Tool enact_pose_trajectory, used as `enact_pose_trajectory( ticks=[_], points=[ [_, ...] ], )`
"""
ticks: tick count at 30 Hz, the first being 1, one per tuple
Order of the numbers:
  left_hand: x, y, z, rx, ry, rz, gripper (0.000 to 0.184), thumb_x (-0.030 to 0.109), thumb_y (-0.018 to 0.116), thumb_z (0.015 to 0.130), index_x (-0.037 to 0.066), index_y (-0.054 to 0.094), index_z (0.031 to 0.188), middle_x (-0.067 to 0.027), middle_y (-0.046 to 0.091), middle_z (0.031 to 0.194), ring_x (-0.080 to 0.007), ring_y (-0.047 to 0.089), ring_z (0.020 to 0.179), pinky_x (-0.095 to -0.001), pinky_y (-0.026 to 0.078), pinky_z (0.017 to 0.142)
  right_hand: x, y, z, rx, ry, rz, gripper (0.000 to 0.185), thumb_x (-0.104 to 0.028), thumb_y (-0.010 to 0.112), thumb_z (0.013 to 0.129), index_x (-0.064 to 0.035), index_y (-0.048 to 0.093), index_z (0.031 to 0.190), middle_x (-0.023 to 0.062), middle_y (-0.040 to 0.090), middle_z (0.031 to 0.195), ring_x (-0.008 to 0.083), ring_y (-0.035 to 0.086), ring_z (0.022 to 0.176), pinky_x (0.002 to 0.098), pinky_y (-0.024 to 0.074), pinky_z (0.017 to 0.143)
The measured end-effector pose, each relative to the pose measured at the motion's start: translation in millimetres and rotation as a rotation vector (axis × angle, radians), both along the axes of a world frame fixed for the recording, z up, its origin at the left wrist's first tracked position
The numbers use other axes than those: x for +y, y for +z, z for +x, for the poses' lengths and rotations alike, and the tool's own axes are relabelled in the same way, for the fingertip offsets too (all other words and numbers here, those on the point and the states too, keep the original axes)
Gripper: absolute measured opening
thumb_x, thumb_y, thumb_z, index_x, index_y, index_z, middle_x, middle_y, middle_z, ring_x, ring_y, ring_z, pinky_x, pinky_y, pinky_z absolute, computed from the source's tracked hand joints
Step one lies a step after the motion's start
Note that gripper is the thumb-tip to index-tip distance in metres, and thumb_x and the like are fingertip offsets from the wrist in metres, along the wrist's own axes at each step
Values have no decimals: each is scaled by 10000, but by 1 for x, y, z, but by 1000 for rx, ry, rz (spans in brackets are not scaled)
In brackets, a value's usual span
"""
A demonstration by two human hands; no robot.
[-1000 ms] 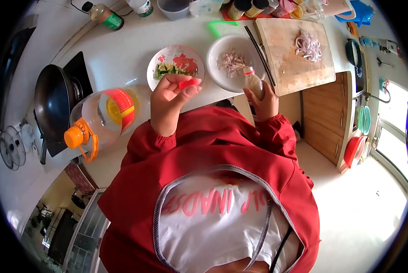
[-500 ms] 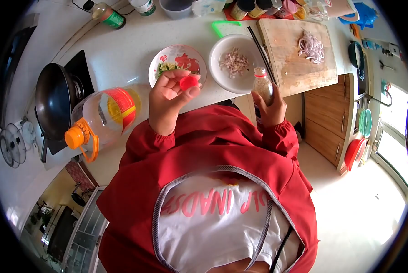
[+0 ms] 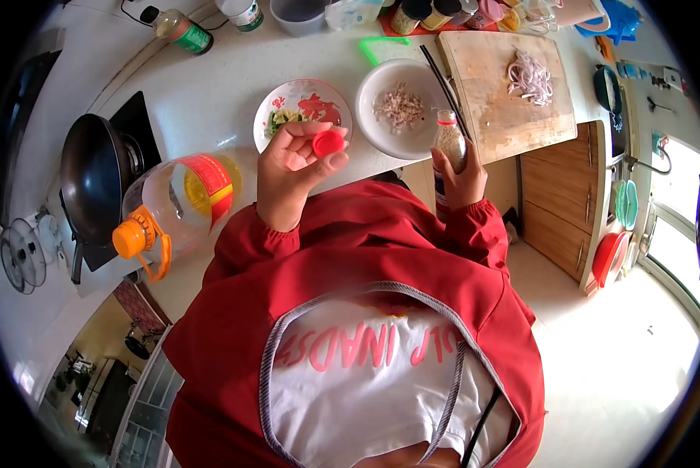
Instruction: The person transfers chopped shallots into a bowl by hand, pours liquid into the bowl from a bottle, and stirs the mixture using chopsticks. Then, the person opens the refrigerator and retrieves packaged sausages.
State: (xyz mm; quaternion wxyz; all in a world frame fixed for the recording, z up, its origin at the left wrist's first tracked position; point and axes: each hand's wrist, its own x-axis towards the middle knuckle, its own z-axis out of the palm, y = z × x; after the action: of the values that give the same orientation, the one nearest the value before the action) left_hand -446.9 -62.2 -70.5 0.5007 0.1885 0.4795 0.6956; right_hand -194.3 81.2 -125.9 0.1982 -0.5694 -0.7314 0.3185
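Observation:
Between the thumb and fingers of my left hand (image 3: 297, 162) is a red bottle cap (image 3: 328, 143), its hollow side towards me. My right hand (image 3: 464, 175) is wrapped round an uncapped glass bottle (image 3: 450, 140) with a red ring at its neck, held upright at the counter's edge. Beside the bottle stands a white bowl (image 3: 365, 117) of chopped meat (image 3: 400, 108). Behind my left hand is a patterned plate (image 3: 276, 97) with chopped greens and pale pieces (image 3: 283, 118), partly hidden by my fingers.
Black chopsticks (image 3: 442, 84) lie between the bowl and a wooden cutting board (image 3: 490, 101) bearing sliced onion (image 3: 530, 79). At the left are a big oil jug (image 3: 180, 195) with an orange cap and a black wok (image 3: 92, 179). Jars (image 3: 412, 15) line the back.
The red cap in my left hand has shifted slightly right and turned to show more of its hollow side. The bottle in my right hand has moved slightly.

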Motion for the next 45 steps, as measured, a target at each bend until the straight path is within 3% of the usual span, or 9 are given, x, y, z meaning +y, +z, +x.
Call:
enact_pose_trajectory(
  ticks=[10,12,15,22,29,31,34,39,45],
  points=[
    [-1,5,-2,101,-11,-26,522,202,696,914,-54,512,1330,-157,634,1183,-209,612,1067,-358,476,970,-7,3,-1,59,56,106,593,-349,811,771,5,584,1189,216,677,1007,314,691,893,383,543,780],
    [0,7,0,111,13,-12,500,190,684,924,-42,521,1335,-155,649,1143,-207,627,1052,-357,482,972,-7,6,-1,50,71,142,590,-352,808,776,9,584,1186,213,679,1003,311,693,889,385,544,772],
    [-4,9,6,111,38,-17,494,184,675,932,-31,519,1348,-155,656,1123,-210,634,1046,-355,485,970,-3,20,-4,10,-22,-152,592,-366,803,781,8,584,1185,214,680,993,315,693,880,384,544,761],
    [-7,12,30,106,127,2,414,137,690,915,-45,522,1246,-176,648,1153,-240,635,1052,-374,492,964,8,-9,18,46,109,96,603,-368,809,774,7,583,1190,221,668,1016,339,685,890,387,542,768],
    [-13,24,69,126,245,-42,396,112,686,908,-26,508,1234,-188,638,1160,-251,607,1111,-386,477,978,15,-1,33,203,243,124,655,-295,837,744,8,545,1245,202,666,1051,317,676,943,384,539,817],
    [-16,30,80,104,290,-74,396,73,698,896,-37,527,1235,-196,632,1184,-233,614,1094,-372,485,964,17,-10,40,342,262,-47,685,-300,846,719,14,542,1246,200,661,1063,294,672,943,378,533,834],
    [-23,42,96,203,318,-79,357,97,656,927,-39,534,1234,-176,636,1155,-268,593,1151,-397,480,978,16,-5,36,512,503,37,748,-342,857,709,38,514,1255,184,650,1088,264,654,994,359,512,880],
    [-69,64,109,311,386,-11,436,-52,680,860,-74,534,1270,-166,612,1199,-255,592,1142,-378,461,975,-27,18,-26,948,846,-290,821,-355,886,694,63,477,1271,206,628,1141,259,639,1015,355,504,890],
    [-189,94,99,856,697,-237,427,-3,830,689,-7,673,1086,-130,612,1072,-203,597,975,-318,485,845,-157,71,-112,582,1336,-230,523,-236,827,761,-6,584,1163,144,681,1011,213,660,914,352,528,807]
  ],
)
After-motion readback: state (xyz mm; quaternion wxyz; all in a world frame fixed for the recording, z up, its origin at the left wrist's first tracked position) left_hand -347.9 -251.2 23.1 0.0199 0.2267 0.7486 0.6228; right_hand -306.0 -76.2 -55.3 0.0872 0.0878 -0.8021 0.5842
